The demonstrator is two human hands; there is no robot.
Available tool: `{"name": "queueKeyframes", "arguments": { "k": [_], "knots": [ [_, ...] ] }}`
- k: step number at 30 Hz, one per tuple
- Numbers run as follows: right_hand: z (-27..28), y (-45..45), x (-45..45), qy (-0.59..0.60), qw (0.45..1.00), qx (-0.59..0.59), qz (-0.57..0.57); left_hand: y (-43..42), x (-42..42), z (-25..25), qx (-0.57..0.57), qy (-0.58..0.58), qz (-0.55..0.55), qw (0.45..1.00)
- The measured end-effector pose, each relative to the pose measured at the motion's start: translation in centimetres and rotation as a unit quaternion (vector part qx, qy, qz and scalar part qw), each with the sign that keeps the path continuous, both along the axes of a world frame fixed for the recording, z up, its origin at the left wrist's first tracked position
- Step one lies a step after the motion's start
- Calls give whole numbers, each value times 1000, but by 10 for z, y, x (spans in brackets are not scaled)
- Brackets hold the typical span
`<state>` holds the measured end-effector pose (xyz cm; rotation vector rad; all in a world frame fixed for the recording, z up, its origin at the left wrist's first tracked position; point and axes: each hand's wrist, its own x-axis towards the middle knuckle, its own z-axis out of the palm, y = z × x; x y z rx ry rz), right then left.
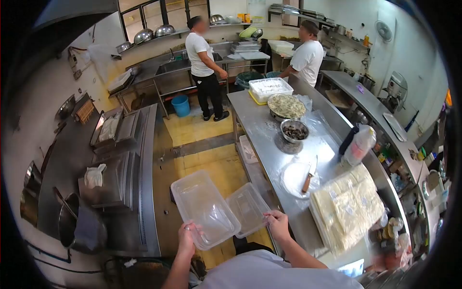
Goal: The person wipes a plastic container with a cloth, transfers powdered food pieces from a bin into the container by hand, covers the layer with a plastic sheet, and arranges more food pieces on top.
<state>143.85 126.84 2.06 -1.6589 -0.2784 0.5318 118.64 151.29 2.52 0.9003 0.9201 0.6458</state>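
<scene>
A clear plastic container (204,204) hangs in front of me, tilted, with my left hand (187,236) gripping its near left edge. Beside it, partly behind its right side, is a flat clear plastic lid (246,209). My right hand (276,224) pinches the lid's right edge. Both pieces are held above the floor, left of the steel table (262,132). Close to my right hand on that table lie a knife with a wooden handle (307,183) on a white round sheet (293,178), and a stack of pale wrapped packages (346,204).
Farther along the table stand a metal bowl of dark pieces (294,131), a large bowl of pale mixture (286,107) and a white tub (270,87). A steel stove counter (149,192) runs along the left. Two people in white shirts stand at the back, near a blue bucket (181,106).
</scene>
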Motion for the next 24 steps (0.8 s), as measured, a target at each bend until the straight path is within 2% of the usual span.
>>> {"name": "queueKeyframes", "arguments": {
  "k": [4,7,10,14,20,24],
  "knots": [
    [9,91,96,-5,1000,21,10,73,46,6,14,-19,49,999],
    [23,146,159,0,999,35,-10,124,85,14,34,-17,39,999],
    [18,193,210,9,995,90,-42,176,132,9,3,1,37,999],
    [10,243,261,15,988,116,-104,264,210,-17,-7,10,-8,1000],
    [15,305,331,32,976,126,-173,383,355,-10,4,10,-124,992],
    [20,346,374,40,968,137,-209,433,445,2,3,29,-178,984]
  ]
}}
